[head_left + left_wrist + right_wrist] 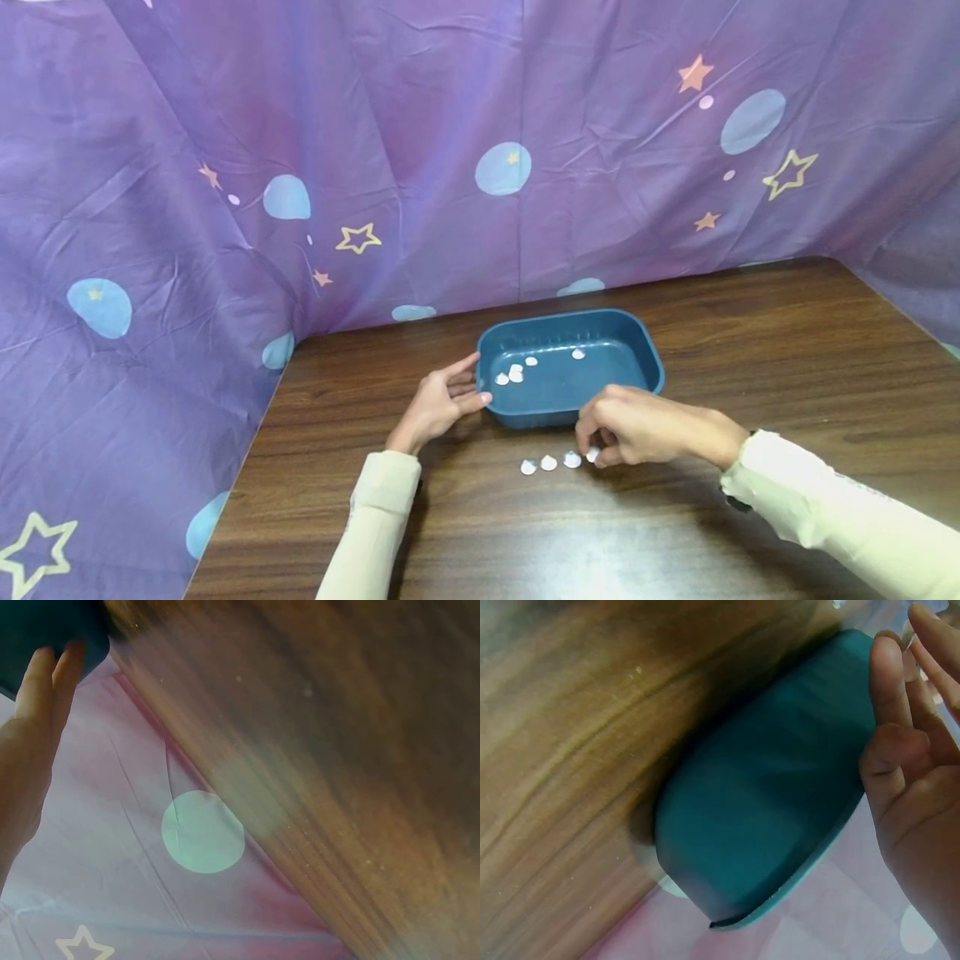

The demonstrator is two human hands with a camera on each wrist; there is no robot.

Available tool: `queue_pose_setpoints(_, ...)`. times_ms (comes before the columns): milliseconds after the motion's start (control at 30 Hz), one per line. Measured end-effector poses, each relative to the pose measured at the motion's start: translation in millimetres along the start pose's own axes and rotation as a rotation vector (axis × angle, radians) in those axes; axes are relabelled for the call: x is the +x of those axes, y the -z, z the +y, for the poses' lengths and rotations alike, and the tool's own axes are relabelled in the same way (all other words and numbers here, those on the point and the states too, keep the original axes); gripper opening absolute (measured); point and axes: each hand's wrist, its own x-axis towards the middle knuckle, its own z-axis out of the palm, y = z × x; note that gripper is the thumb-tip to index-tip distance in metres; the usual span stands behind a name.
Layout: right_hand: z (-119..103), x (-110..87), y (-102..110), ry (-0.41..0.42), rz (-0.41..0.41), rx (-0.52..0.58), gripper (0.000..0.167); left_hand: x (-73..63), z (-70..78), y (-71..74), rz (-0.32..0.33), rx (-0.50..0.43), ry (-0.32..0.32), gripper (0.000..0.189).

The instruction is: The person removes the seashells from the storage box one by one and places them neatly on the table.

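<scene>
No text, label, brand, number or sign can be read in any view

Brown wood-grain table [765, 358], blue tray [536, 419] on it, pale pieces [549, 462], perhaps shells, in a row alongside

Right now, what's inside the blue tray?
In the blue tray, five small whitish pieces show: four grouped left, one apart farther right. The right grip partly covers the near right corner; anything behind can't be seen.
</scene>
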Motion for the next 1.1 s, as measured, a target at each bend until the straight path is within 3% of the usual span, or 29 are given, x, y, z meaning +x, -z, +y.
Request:
queue_pose_setpoints(233,-1.2,-3.8,-12.8,0.017,0.03,-0.188,0.022,0.7,1.7,0.7,-0.003,0.013,-0.008,0.072)
queue_pose_setpoints(433,-3.7,-5.6,-27.2,0.035,0.062,-0.265,0.026,1.1,1.5,0.4,0.003,0.011,0.009,0.073)
queue_pose_setpoints(667,-4.4,-7.7,-30.8,-0.065,0.068,-0.298,0.028,1.2,1.3,0.3,0.003,0.018,0.003,0.072)
queue_pose_setpoints(900,-2.9,-9.0,-36.6,-0.162,0.139,-0.32,0.032,0.0,0.1,0.0,0.004,0.008,0.007,0.073)
queue_pose_setpoints(1100,0.7,-8.3,-40.3,-0.192,0.164,-0.313,0.029,-1.2,-0.1,0.4,0.007,0.01,0.009,0.072)
